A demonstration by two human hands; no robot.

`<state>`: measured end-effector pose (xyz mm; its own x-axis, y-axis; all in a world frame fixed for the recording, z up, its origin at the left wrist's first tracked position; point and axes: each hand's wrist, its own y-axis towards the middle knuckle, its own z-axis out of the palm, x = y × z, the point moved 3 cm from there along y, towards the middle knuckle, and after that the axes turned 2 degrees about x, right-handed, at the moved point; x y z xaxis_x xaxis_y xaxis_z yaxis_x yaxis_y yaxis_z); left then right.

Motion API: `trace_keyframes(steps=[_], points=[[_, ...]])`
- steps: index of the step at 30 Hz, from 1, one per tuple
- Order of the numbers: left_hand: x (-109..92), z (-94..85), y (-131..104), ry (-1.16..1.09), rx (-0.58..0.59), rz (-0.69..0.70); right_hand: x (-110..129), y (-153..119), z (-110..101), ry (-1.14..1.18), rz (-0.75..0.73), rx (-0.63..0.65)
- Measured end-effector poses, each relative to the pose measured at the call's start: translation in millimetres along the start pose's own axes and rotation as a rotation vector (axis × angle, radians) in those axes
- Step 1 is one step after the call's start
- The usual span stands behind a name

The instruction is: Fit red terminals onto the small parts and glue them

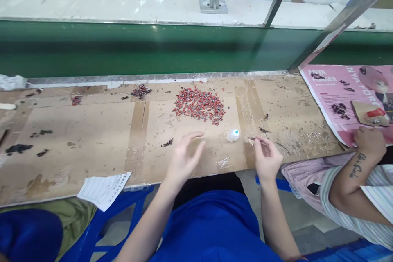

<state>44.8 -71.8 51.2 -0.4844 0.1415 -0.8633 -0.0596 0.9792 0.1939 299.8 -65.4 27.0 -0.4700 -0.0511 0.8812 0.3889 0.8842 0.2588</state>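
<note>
Surface: cardboard-covered counter (92, 131) under clear tape, with a green conveyor belt (138, 47) running along its far edge.
Small container: a white bottle (233, 135) with a teal cap lies on its side between the two hands; its contents cannot be seen.
Pile: small red and dark parts (199, 105) heaped loose on the counter, beyond the bottle.
Left hand: left hand (183, 156) hovers just above the counter, fingers spread and empty, near a dark scrap (167, 143).
Right hand: right hand (266, 157) has thumb and forefinger pressed together on a tiny thin piece (253, 140), too small to tell what it is, just right of the bottle.
Paper: a lined slip (103, 190) hangs over the near edge.
Neighbour: another person's tattooed forearm (353, 172) rests by a pink poster (337, 94).
</note>
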Motion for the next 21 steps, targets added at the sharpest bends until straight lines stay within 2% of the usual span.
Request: trace_keyframes(steps=[2, 5, 8, 10, 12, 15, 18, 21], points=[[16, -21.4, 6, 0.196, -0.047, 0.061, -13, 19, -6, -0.082, -0.035, -0.023], [42, -38.0, 7, 0.429, 0.018, 0.037, -14, 32, -2, -0.261, -0.186, 0.047], [54, -35.6, -1, 0.605, 0.029, -0.006, -7, 23, 15, -0.314, -0.309, 0.271], [55, -28.5, -7, 0.659, 0.012, -0.01, -3, 12, 29, -0.287, -0.33, 0.419], [53, -21.5, -11, 0.669, 0.009, -0.003, 0, 4, 40, -0.237, -0.31, 0.473], [49, -12.5, -14, 0.629, 0.048, 0.035, 3, 1, 48, -0.082, -0.243, 0.479], [47, -3.1, -15, 0.572, 0.108, 0.09, 7, -1, 52, 0.143, -0.088, 0.556], [49, 3.6, -17, 0.549, 0.085, 0.116, 12, -7, 56, 0.328, 0.041, 0.584]])
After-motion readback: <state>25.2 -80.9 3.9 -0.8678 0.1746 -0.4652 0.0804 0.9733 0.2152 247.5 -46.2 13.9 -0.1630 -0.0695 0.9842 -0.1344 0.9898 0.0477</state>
